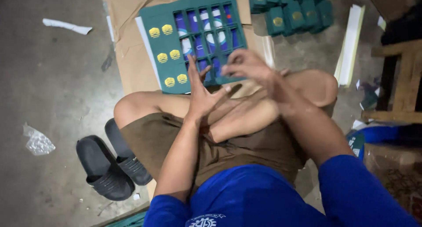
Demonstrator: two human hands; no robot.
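I sit cross-legged on the floor. A dark green die-cut card sheet with gold emblems and several punched-out windows lies on brown cardboard in front of my knees. My left hand is spread flat with fingers apart, its fingertips at the sheet's near edge. My right hand hovers curled over the sheet's lower right corner, blurred; I cannot tell whether it pinches anything.
Several small green folded boxes are stacked at the far right. White sheets lie beside them. Black slippers rest at my left. A wooden frame stands at the right. Crumpled plastic lies on the concrete.
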